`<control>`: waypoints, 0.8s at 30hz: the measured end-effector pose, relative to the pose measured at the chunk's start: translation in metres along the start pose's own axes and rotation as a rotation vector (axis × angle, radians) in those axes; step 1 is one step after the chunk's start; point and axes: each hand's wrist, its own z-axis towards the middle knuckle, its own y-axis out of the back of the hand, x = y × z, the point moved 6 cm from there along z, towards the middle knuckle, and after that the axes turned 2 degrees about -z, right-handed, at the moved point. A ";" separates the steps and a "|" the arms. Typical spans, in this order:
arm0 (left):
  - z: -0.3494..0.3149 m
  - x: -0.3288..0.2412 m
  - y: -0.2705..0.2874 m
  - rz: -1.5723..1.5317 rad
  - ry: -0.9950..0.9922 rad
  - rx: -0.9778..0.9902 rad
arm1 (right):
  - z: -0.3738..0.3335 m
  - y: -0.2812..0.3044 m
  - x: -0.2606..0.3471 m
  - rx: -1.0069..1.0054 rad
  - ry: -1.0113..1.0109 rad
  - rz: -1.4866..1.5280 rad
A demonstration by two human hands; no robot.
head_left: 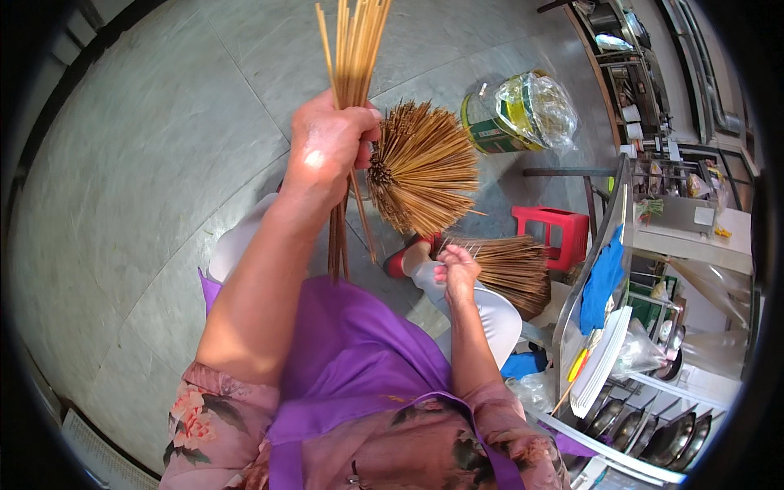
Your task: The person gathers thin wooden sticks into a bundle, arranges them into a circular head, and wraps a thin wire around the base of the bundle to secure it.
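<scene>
My left hand (331, 143) is raised and wrapped round a loose bunch of thin wooden sticks (353, 61). The pale upper ends fan out above the fist, and darker ends hang below it. Beyond this hand a big sheaf of brown sticks (429, 167) stands on the floor, splayed wide. My right hand (457, 265) is lower, over my knee, its fingers curled in; whatever they pinch is too small to make out. Right beside it lies a second sheaf of sticks (514, 269), darker toward its far right end.
A green and yellow bucket (490, 114) with clear plastic over it stands ahead. A red plastic stool (555, 233) is at the right, near a metal table with a blue cloth (603, 282). Shelves with pans (670, 437) line the right side. Grey tiles (147, 212) cover the floor.
</scene>
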 end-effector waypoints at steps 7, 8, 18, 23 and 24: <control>0.000 0.003 -0.001 -0.001 0.012 -0.034 | 0.004 -0.035 -0.017 0.187 -0.117 -0.019; 0.000 0.003 -0.002 0.002 0.020 -0.036 | 0.005 -0.039 -0.016 0.215 -0.098 -0.054; 0.000 0.003 -0.004 -0.036 0.023 -0.025 | -0.007 -0.078 -0.010 0.344 -0.097 -0.157; 0.002 0.004 -0.002 -0.066 0.020 -0.006 | 0.007 -0.074 -0.018 0.394 -0.058 -0.252; 0.002 0.005 -0.001 -0.069 0.021 -0.008 | 0.010 -0.069 -0.024 0.381 -0.088 -0.270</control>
